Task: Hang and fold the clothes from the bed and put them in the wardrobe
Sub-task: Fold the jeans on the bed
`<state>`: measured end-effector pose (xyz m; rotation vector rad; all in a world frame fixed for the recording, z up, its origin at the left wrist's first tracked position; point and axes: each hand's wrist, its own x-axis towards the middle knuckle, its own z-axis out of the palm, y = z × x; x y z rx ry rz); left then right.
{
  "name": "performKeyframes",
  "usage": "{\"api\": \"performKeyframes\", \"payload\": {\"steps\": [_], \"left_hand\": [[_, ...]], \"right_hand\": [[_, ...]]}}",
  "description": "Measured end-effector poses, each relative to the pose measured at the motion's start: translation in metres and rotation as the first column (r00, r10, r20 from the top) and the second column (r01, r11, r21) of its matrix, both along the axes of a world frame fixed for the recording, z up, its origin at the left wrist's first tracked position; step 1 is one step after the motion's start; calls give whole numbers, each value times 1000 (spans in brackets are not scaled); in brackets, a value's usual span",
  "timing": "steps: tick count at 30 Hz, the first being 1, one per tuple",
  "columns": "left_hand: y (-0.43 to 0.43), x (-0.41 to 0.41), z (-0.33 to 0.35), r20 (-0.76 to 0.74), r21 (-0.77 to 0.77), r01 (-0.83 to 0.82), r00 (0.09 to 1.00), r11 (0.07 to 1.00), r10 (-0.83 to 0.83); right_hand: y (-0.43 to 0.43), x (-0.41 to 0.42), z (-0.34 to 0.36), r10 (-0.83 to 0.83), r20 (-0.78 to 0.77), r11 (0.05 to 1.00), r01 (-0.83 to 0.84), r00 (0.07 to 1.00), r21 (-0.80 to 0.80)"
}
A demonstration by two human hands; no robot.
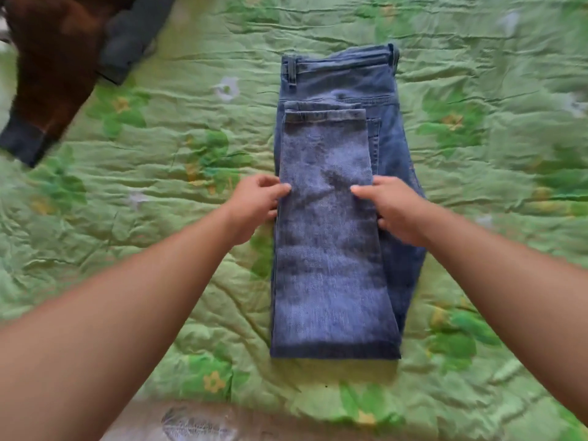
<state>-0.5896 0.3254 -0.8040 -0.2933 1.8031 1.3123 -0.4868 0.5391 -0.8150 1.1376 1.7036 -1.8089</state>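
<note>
A pair of blue jeans (pixel 334 265) lies on the bed, folded in half lengthwise and once across, waistband at the far end and leg hems lying just below it. My left hand (pixel 257 205) grips the left edge of the folded legs, thumb on top and fingers curled under. My right hand (pixel 391 208) grips the right edge at the same height, thumb on the denim.
The bed carries a crumpled green floral quilt (pixel 159 186). A brown garment (pixel 54 58) and a dark grey garment (pixel 133 36) lie at the far left corner. The bed's near edge and a strip of floor (pixel 197 421) show at the bottom.
</note>
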Motion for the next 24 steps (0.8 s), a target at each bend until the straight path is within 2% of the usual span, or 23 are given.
{"api": "performKeyframes", "payload": {"steps": [4,8,11,15,24], "left_hand": [[-21,36,-9,30,39,-52,998,998,50],[-50,79,-5,145,57,-58,988,997,49],[-70,110,-1,235,40,11,972,999,-20],[-92,154,3,336,51,88,936,995,-100],[-104,195,-1,217,-31,106,971,994,-97]], "right_hand": [[-4,30,-11,-172,65,959,182,983,-217],[-23,82,-6,-130,115,945,158,985,-285],[-39,123,-1,-137,139,931,175,981,-320],[-54,169,-1,-68,176,959,113,982,-260],[-77,218,-10,-42,83,998,46,996,-51]]}}
